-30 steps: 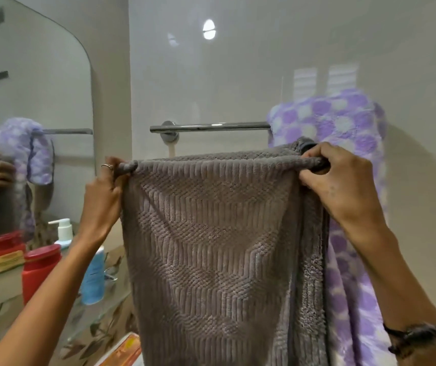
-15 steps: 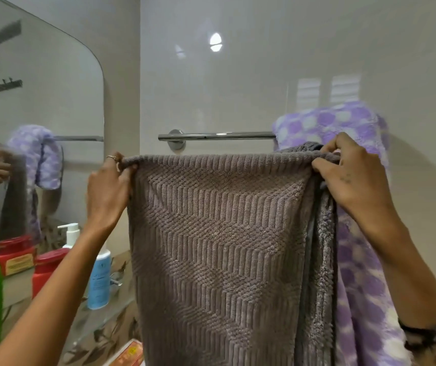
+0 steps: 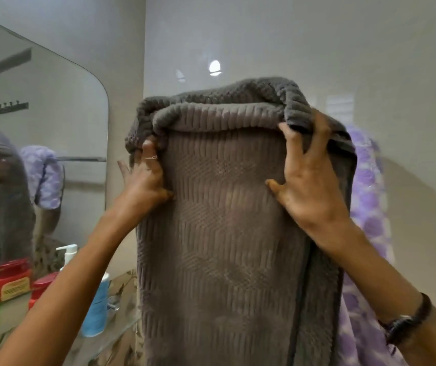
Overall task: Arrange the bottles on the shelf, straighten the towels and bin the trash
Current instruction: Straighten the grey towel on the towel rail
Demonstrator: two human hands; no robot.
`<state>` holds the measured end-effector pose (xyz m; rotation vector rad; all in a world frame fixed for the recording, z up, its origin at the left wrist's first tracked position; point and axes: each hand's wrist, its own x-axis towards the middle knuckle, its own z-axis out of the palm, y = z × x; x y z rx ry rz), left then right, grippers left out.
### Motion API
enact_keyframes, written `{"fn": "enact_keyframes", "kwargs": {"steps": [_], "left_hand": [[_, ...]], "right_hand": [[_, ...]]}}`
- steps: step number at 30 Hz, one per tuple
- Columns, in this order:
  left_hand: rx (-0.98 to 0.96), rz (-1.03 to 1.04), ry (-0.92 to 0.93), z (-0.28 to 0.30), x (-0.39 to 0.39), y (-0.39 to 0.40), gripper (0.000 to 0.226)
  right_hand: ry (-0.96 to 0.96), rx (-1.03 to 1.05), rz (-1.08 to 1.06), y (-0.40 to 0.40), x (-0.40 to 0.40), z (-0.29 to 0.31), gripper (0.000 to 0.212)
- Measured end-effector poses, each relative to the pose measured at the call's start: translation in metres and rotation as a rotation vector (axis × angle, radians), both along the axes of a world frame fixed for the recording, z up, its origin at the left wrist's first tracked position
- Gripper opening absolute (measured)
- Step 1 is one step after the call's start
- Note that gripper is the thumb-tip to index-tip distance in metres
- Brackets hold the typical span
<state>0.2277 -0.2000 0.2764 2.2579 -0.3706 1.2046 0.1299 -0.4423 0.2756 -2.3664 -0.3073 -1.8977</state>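
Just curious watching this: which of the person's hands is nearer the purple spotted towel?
The right hand. It grips the grey towel's upper right edge, right beside the purple spotted towel. The left hand holds the grey towel's opposite edge, farther away.

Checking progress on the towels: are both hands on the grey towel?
Yes, the left hand and right hand both hold the grey towel.

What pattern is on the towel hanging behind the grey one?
Purple and white checks, on the towel behind the grey towel, seen in the head view.
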Motion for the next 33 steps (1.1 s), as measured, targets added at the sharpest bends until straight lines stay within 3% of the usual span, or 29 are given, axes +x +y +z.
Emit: {"fn": "enact_keyframes", "kwargs": {"steps": [5, 8, 14, 20, 24, 27, 29, 31, 33], "left_hand": [[0.200, 0.281, -0.155, 0.028, 0.004, 0.011, 0.115], [0.211, 0.379, -0.152, 0.043, 0.010, 0.010, 0.107], [-0.093, 0.059, -0.139, 0.051, 0.024, -0.008, 0.097], [-0.187, -0.051, -0.138, 0.081, 0.063, -0.024, 0.109], [-0.123, -0.096, -0.163, 0.121, 0.104, -0.031, 0.115], [0.035, -0.183, 0.045, 0.122, 0.143, -0.034, 0.107], [0.207, -0.186, 0.219, 0.104, 0.163, -0.033, 0.079], [0.258, -0.099, 0.216, 0.086, 0.175, -0.027, 0.053], [0.260, -0.050, 0.146, 0.078, 0.177, -0.020, 0.052]], "right_hand": [[0.104, -0.194, -0.065, -0.009, 0.005, 0.038, 0.102], [0.181, -0.256, -0.087, -0.008, 0.012, 0.058, 0.111], [0.202, -0.383, -0.024, -0.013, 0.034, 0.084, 0.111], [0.056, -0.407, -0.169, -0.010, 0.064, 0.120, 0.101], [0.041, -0.426, -0.246, -0.009, 0.092, 0.161, 0.098], [0.263, -0.509, -0.198, -0.019, 0.114, 0.170, 0.096], [0.466, -0.558, -0.120, -0.028, 0.131, 0.161, 0.089], [0.639, -0.541, -0.099, -0.033, 0.146, 0.150, 0.077], [0.791, -0.421, -0.014, -0.033, 0.154, 0.149, 0.063]]}}
